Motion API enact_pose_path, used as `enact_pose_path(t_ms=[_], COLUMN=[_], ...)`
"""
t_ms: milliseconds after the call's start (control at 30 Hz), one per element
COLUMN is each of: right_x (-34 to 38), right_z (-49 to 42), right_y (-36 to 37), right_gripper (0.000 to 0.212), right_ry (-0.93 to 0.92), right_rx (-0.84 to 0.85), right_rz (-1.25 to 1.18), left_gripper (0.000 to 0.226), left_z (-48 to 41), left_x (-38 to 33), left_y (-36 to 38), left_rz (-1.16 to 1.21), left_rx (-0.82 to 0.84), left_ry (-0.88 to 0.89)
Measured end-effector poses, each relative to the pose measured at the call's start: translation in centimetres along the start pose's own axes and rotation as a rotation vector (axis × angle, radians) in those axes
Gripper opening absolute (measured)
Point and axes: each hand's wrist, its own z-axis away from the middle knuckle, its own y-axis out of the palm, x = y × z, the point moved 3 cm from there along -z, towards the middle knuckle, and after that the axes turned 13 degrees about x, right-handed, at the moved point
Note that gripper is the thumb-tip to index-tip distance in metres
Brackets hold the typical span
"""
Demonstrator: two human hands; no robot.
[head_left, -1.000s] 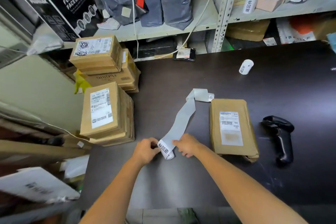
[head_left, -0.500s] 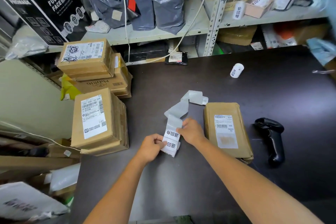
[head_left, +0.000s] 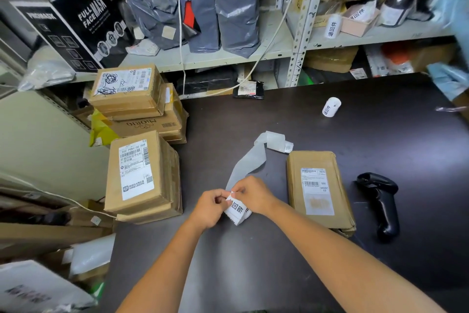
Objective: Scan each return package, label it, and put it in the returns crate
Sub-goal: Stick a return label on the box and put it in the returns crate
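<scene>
On the dark bench (head_left: 266, 114) under crowded shelves (head_left: 228, 58), the left hand (head_left: 209, 207) and right hand (head_left: 253, 194) both pinch the near end of the label strip (head_left: 237, 211), seemingly peeling a sticker for the package (head_left: 317, 190) lying just right, with the scanner (head_left: 380, 201) parked beyond.

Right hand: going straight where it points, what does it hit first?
The right hand meets the label strip it pinches, then the left hand just beyond; past those, probably the near cardboard box, depth unclear.

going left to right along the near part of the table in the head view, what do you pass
stacked boxes → left hand → label pinched by both hands → right hand → brown package → barcode scanner
</scene>
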Motion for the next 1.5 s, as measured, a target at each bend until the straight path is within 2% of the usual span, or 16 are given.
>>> enact_pose_path(t_ms=[133, 200, 400, 600, 733, 833, 967, 1100, 1200, 1333, 1400, 1500], right_x=[-0.7, -1.2, 0.5, 0.7, 0.8, 0.4, -0.4, -1.9, -3.1, -5.6, -7.5, -10.5], right_z=[0.2, 0.5, 1.7, 1.7, 1.5, 1.4, 2.3, 3.9, 5.7, 8.3, 9.3, 10.8], right_y=[-1.3, -2.6, -1.1, -0.7, -0.4, -0.6, -3.2, -6.7, -9.1, -12.4, -13.5, -14.5], right_gripper=[0.023, 0.021, 0.018, 0.010, 0.017, 0.021, 0.023, 0.015, 0.028, 0.046, 0.041, 0.019], right_ry=[0.067, 0.097, -0.020, -0.073, -0.053, 0.015, 0.079, 0.114, 0.170, 0.205, 0.210, 0.244], right_rx=[-0.108, -0.150, 0.022, 0.064, 0.075, 0.011, -0.170, -0.264, -0.252, -0.322, -0.320, -0.311], right_rz=[0.007, -0.026, 0.046, 0.044, 0.138, 0.170, -0.003, -0.050, -0.023, -0.081, -0.133, -0.225], left_gripper=[0.027, 0.028, 0.014, 0.008, 0.012, 0.015, 0.021, 0.019, 0.033, 0.031, 0.032, 0.034], left_z=[0.4, 0.9, 1.1, 1.2, 1.4, 1.8, 2.5, 2.5, 1.1, -1.1, -2.0, -3.4], left_x=[1.4, 2.0, 0.5, 0.2, 0.7, 1.3, 2.5, 1.1, -1.7, -5.4, -6.4, -6.9], left_y=[-0.7, -0.9, 0.3, 1.0, 1.3, 0.8, -0.1, -0.1, 0.6, 3.6, 6.0, 9.8], left_rz=[-0.135, -0.112, -0.032, 0.017, 0.032, -0.018, -0.095, -0.116, -0.220, -0.340, -0.343, -0.340], left_rx=[-0.037, -0.072, -0.089, -0.082, -0.049, -0.055, -0.127, -0.196, -0.274, -0.286, -0.234, -0.121], left_ry=[-0.078, -0.101, -0.055, -0.027, -0.036, -0.051, -0.127, -0.143, -0.094, 0.008, 0.018, -0.009])
